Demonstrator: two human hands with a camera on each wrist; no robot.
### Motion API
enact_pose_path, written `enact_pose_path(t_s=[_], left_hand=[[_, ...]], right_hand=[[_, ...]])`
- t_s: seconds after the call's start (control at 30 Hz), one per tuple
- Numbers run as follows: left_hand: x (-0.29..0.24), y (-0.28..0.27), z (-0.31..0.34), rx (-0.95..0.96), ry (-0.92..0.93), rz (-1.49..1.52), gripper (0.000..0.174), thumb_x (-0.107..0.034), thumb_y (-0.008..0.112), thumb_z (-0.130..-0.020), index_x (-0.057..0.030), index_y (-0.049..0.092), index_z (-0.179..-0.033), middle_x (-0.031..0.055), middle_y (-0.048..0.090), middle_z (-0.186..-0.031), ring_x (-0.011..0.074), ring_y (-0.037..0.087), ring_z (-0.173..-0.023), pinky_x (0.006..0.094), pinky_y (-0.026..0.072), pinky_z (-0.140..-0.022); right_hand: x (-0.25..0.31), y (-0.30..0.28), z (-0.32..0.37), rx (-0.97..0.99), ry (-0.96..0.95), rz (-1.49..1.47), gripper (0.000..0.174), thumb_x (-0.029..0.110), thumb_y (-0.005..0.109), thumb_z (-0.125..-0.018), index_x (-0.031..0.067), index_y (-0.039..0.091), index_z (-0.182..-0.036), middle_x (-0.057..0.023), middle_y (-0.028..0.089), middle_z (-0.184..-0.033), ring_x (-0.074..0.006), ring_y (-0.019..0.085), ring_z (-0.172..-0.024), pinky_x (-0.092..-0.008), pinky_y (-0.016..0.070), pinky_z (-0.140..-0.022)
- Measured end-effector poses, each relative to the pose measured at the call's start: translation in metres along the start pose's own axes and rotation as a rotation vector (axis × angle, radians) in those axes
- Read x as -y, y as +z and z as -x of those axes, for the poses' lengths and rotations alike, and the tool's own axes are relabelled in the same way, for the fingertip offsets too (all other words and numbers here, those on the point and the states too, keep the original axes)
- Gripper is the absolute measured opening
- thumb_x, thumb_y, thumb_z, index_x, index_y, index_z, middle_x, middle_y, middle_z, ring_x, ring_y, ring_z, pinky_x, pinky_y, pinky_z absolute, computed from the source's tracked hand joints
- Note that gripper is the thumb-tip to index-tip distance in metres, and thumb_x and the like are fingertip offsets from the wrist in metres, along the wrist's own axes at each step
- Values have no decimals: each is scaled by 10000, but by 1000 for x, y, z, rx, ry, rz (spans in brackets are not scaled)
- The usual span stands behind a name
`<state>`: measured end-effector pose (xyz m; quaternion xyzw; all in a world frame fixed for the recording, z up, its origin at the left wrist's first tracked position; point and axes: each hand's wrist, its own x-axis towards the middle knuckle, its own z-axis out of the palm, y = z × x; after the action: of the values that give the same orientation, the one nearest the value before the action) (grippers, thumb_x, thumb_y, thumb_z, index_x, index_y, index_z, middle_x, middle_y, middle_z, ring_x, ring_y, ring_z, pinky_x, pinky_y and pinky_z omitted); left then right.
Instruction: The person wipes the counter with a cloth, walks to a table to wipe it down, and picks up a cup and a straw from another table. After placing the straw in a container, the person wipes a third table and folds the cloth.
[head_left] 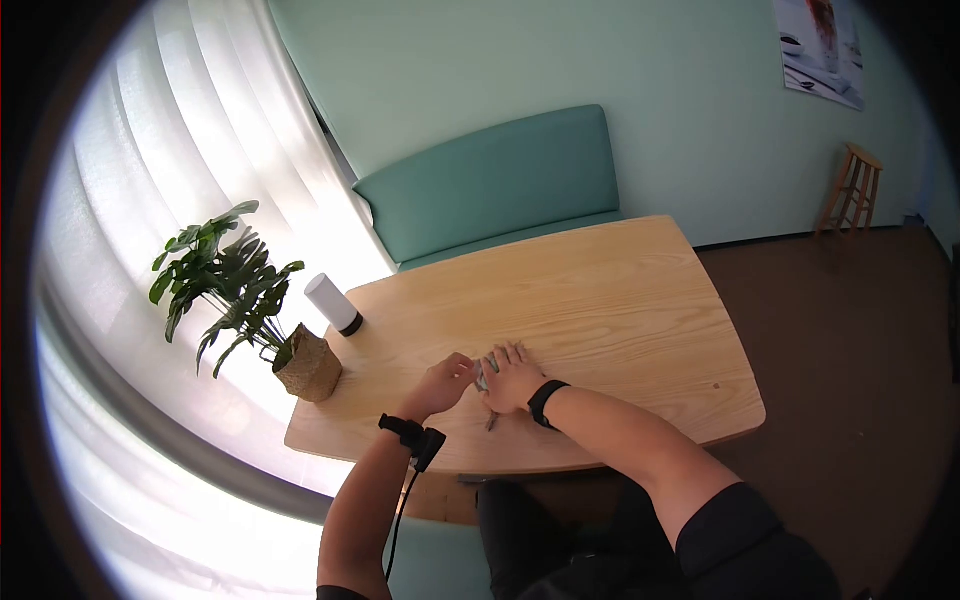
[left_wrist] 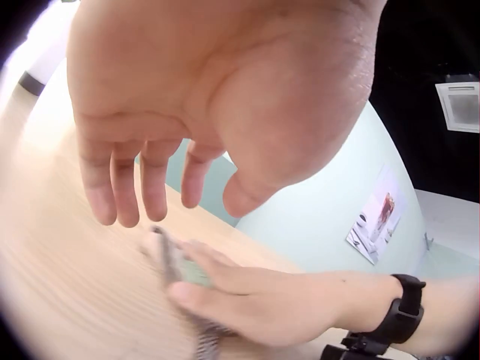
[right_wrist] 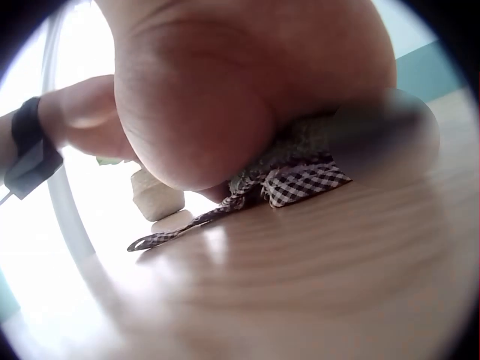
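- Cloth bundle (right_wrist: 304, 180), gingham-trimmed with a trailing ribbon, lies on the wooden table (head_left: 600, 300) near its front edge.
- Right hand (head_left: 512, 380) rests flat on the bundle, fingers straight.
- Left hand (left_wrist: 217, 90) hovers just beside it, fingers loosely relaxed, holding nothing.

1. You have a potted plant (head_left: 300, 360) at the left corner of the surface (head_left: 600, 300), by the curtain (head_left: 130, 200).
2. A white cylinder (head_left: 333, 303) stands just behind it.
3. Beyond the surface you see a teal bench (head_left: 500, 180), with a stool (head_left: 852, 188) and a poster (head_left: 820, 50) far right.
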<state>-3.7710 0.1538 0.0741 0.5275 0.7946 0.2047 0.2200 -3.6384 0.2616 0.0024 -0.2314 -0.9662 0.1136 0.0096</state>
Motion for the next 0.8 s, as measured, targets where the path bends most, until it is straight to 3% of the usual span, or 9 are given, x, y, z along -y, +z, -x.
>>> enact_pose_path(t_s=[0.07, 0.13, 0.2, 0.3, 0.43, 0.53, 0.8], left_hand=[[-8, 3, 8, 112, 34, -103, 451, -394, 592, -946, -31, 636, -1210, 181, 698, -1109, 331, 653, -1055, 410, 513, -908], [-5, 2, 12, 207, -3, -246, 529, -484, 586, -931, -41, 656, -1213, 199, 705, -1126, 381, 640, -1089, 439, 494, -956], [2, 0, 12, 289, -109, -426, 588, -558, 573, -914, -63, 668, -1217, 198, 703, -1148, 406, 619, -1119, 461, 479, -985], [13, 1, 18, 198, -113, -279, 610, -587, 583, -893, -76, 683, -1211, 195, 705, -1150, 418, 591, -1164, 459, 474, -995], [2, 17, 8, 155, -101, -359, 590, -555, 528, -934, -72, 662, -1245, 197, 696, -1178, 439, 545, -1216, 471, 411, -1052], [-8, 28, -7, 164, -22, -387, 555, -513, 482, -972, -72, 645, -1268, 194, 690, -1197, 438, 525, -1239, 483, 356, -1091], [-62, 71, -85, 174, 94, -342, 537, -500, 468, -987, -87, 634, -1287, 174, 680, -1233, 392, 510, -1274, 492, 323, -1113]], right_hand=[[52, 5, -8, 113, -266, 56, 602, 439, 465, -958, 82, 503, -1441, -192, 423, -1531, -361, 345, -1440, -529, 219, -1195], [90, -28, 13, 349, -268, 1, 512, 415, 463, -963, 112, 589, -1356, -158, 512, -1463, -310, 446, -1370, -535, 300, -1148], [98, -3, 0, 292, -342, -37, 512, 406, 457, -972, 105, 568, -1372, -166, 518, -1449, -310, 458, -1361, -531, 328, -1130], [95, 19, -11, 204, -398, -67, 510, 391, 447, -987, 98, 538, -1394, -169, 530, -1427, -321, 460, -1354, -511, 346, -1119], [80, 41, -15, -41, -380, -15, 511, 386, 426, -1002, 87, 509, -1408, -172, 538, -1404, -332, 459, -1345, -483, 347, -1122], [54, 45, -29, 25, -401, -141, 482, 401, 493, -955, 131, 570, -1347, -167, 458, -1471, -343, 363, -1401, -491, 282, -1168], [-49, 19, -24, -14, -199, -115, 441, 379, 504, -949, 124, 582, -1300, -161, 483, -1420, -346, 398, -1339, -488, 309, -1137]])
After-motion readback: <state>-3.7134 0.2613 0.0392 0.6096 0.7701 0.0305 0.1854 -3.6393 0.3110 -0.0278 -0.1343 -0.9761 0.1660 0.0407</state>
